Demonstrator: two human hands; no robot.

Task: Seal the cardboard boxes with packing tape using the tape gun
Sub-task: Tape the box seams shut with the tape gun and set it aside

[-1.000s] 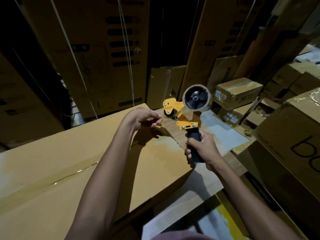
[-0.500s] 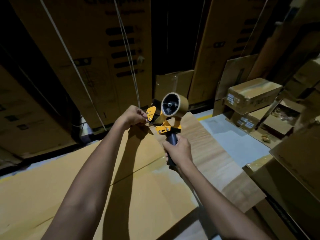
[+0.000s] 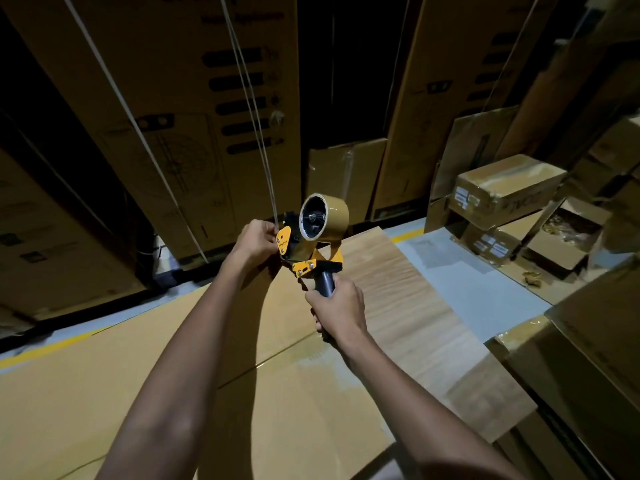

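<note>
1. Tape gun: orange frame, black handle, held upright in the air between both hands, above the far end of the box.
2. Roll: tan tape on the gun's hub, above and beyond the right hand, just right of the left hand; open core faces the camera.
3. Right hand: fingers wrapped fully round the black handle, directly below the roll.
4. Left hand: fingers curled at the gun's front plate, touching its left side; whether they pinch the tape end cannot be told.
5. Box: long flat cardboard carton lying beneath both forearms; a glossy strip of tape runs along its centre seam, under the right wrist.
6. Board: wood-grain panel, lying right of the right hand, next to the box.
7. Tall cartons: standing upright beyond the hands, bound with pale straps.
8. Small cartons: stacked far right of the right hand; the top one is taped shut and the lower ones carry white labels, one beside them open.
9. Floor: grey, with a yellow line, beyond the board.
</note>
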